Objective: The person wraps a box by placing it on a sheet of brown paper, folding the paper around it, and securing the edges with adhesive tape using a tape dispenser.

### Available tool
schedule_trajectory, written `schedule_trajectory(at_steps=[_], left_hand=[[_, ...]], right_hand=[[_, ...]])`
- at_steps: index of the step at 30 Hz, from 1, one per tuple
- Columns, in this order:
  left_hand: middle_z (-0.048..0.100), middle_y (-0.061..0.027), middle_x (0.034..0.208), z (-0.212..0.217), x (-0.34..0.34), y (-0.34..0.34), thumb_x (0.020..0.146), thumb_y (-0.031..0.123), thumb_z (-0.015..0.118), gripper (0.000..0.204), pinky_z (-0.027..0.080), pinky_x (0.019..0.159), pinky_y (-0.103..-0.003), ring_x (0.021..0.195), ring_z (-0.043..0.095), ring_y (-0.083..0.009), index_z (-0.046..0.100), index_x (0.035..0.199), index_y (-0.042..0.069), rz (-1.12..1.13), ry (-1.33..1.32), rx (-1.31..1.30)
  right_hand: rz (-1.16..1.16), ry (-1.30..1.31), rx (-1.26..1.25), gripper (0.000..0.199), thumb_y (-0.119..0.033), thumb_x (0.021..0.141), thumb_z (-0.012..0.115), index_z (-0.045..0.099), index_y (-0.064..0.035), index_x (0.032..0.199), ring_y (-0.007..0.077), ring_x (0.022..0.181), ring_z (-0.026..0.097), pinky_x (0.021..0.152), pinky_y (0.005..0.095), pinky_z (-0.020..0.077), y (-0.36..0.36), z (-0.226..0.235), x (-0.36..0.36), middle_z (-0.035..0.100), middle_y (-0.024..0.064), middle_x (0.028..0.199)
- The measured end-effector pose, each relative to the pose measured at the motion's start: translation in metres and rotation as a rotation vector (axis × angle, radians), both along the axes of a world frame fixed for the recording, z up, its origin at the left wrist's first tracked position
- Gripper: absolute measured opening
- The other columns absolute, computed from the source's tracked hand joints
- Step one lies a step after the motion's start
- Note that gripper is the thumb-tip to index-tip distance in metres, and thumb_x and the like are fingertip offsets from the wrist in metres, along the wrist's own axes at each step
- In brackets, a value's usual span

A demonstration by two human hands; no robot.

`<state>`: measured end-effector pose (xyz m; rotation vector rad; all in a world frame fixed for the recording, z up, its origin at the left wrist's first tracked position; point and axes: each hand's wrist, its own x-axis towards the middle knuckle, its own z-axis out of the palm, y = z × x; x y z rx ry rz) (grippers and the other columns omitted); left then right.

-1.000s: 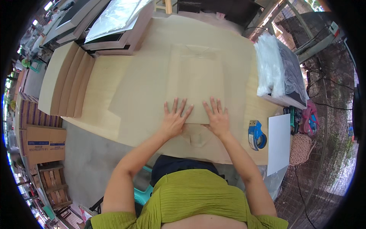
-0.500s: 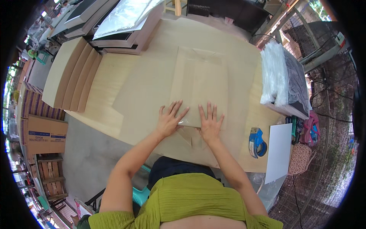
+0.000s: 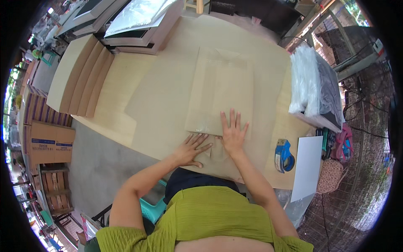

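A flat rectangular parcel wrapped in brown paper (image 3: 222, 90) lies on the table over a larger brown sheet (image 3: 159, 96). Clear tape glints at its near edge. My right hand (image 3: 233, 133) rests on the parcel's near right part, fingers spread and pointing away from me. Just off the near left edge, my left hand (image 3: 189, 150) lies with fingers apart on a folded paper flap (image 3: 205, 152) that sticks out toward me. Neither hand grips anything. The underside of the parcel is hidden.
A blue tape dispenser (image 3: 284, 156) and a white board (image 3: 307, 168) lie at the right. Behind them stands a plastic-wrapped stack (image 3: 315, 88). Brown wrapped packs (image 3: 77, 77) stand at the left, beside a stack of boards under plastic (image 3: 140, 25). A teal stool (image 3: 152, 208) is below the table.
My left hand has slid off the parcel's near left corner toward me, onto the flap. The right hand stays on the parcel, nearly where it was.
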<state>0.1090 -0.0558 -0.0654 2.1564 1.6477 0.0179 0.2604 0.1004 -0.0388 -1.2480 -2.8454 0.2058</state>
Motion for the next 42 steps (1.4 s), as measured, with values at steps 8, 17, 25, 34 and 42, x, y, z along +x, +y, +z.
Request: schedule_trajectory(at_steps=[8, 17, 25, 34, 42], left_hand=[[0.014, -0.0198, 0.157, -0.031, 0.048, -0.023, 0.086, 0.062, 0.051, 0.088, 0.019, 0.114, -0.056, 0.143, 0.016, -0.0428, 0.018, 0.153, 0.015, -0.142, -0.083, 0.139], [0.032, -0.0132, 0.152, -0.026, -0.003, 0.000, 0.085, 0.056, 0.056, 0.086, 0.025, 0.114, -0.049, 0.140, 0.029, -0.0333, 0.025, 0.150, 0.010, 0.170, -0.257, 0.218], [0.035, -0.0128, 0.150, -0.017, -0.013, 0.001, 0.081, 0.064, 0.055, 0.092, 0.027, 0.113, -0.045, 0.138, 0.033, -0.0297, 0.024, 0.151, 0.012, 0.096, -0.075, 0.128], [0.038, -0.0141, 0.148, -0.007, -0.010, 0.006, 0.086, 0.049, 0.056, 0.080, 0.029, 0.112, -0.047, 0.135, 0.037, -0.0297, 0.026, 0.149, 0.009, 0.108, -0.106, 0.157], [0.046, -0.0139, 0.139, -0.008, 0.009, 0.007, 0.080, 0.040, 0.060, 0.070, 0.034, 0.108, -0.047, 0.127, 0.046, -0.0284, 0.041, 0.140, 0.008, 0.250, -0.084, 0.278]], right_hand=[[-0.004, 0.027, 0.018, 0.112, -0.037, 0.058, 0.085, 0.023, -0.0280, 0.151, 0.0338, 0.144, 0.022, 0.106, 0.0682, 0.0217, 0.001, -0.001, -0.002, 0.018, 0.0095, 0.159], [-0.002, 0.015, 0.069, 0.113, -0.037, 0.057, 0.085, 0.023, -0.0275, 0.151, 0.0355, 0.142, 0.024, 0.103, 0.0678, 0.0276, 0.000, -0.003, -0.004, 0.019, 0.0093, 0.158], [0.250, 0.456, -0.060, 0.060, -0.001, 0.073, 0.063, 0.048, -0.0002, 0.131, 0.0383, 0.121, 0.045, 0.106, 0.0534, 0.0345, -0.038, -0.040, 0.100, 0.045, 0.0197, 0.134], [0.265, 0.256, -0.048, 0.053, 0.005, 0.076, 0.049, 0.047, 0.0075, 0.129, 0.0396, 0.118, 0.048, 0.101, 0.0429, 0.0417, -0.015, -0.044, 0.104, 0.046, 0.0225, 0.129], [0.179, 0.347, 0.016, 0.051, -0.002, 0.074, 0.057, 0.054, 0.0042, 0.124, 0.0368, 0.115, 0.052, 0.098, 0.0432, 0.0441, -0.021, -0.052, 0.096, 0.052, 0.0200, 0.123]])
